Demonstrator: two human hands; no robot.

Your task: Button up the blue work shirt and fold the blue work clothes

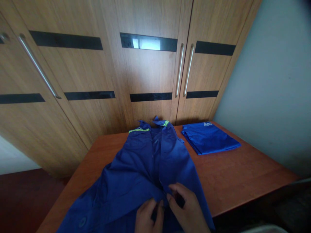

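Beneath and beyond both hands point(147, 216) point(188, 208), pinching its front opening, lies the blue garment point(133, 171).

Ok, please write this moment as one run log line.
left hand: on dark blue garment | right hand: on garment, close beside left | garment: on table, front partly open | folded blue item: on table, right of garment

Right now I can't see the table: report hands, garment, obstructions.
Left hand, right hand on garment, at front opening. Garment spread on table. Folded blue cloth beside, not covering it.
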